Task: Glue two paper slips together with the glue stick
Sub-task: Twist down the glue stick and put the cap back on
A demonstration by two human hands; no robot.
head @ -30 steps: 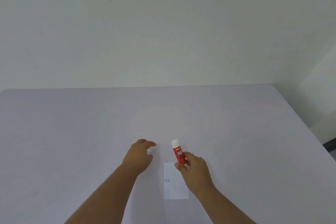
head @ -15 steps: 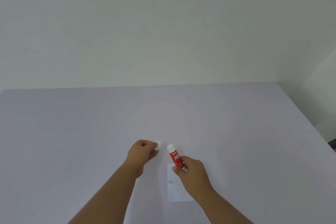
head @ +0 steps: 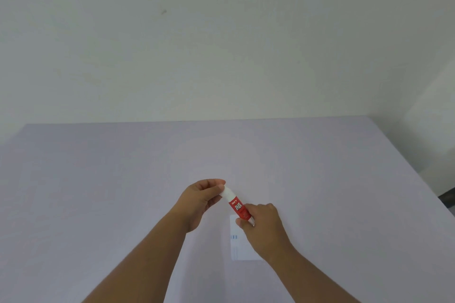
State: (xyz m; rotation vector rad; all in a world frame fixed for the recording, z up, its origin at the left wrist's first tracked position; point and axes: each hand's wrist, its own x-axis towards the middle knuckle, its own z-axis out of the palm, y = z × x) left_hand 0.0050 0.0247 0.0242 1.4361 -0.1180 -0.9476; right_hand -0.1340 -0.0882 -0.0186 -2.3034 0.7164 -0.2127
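Two hands are in view above a pale lilac worktop (head: 98, 192), both bare to the forearm; between them they hold one glue stick (head: 236, 206), which is tilted, its white capped end up and to the left, its red labelled barrel running down to the right. The left hand (head: 200, 200) is closed in a pinch on the white cap (head: 227, 194), thumb and forefinger meeting at the very tip of it, the other fingers curled beneath; the right hand (head: 263, 226) is closed around the lower end of the red barrel, thumb against the near side, so that only a sliver of the white base shows at its fingers. The label reads "GLUE STICK" in white letters along the barrel; a smaller line of print above it is too blurred to read.

One paper slip (head: 237, 241) can be counted; it lies flat on the worktop just beneath and to the near side of the right hand, whose wrist and palm cover its right part; it is white, upright in shape, with a small row of blue marks near its left edge. Whether a second slip lies under it or under the hand cannot be told from this view. The glue stick is off the worktop, above the far end of the slip and apart from it.

A plain off-white wall (head: 221, 44) rises beyond the far edge of the worktop, with one small dark speck (head: 163, 11) on it.
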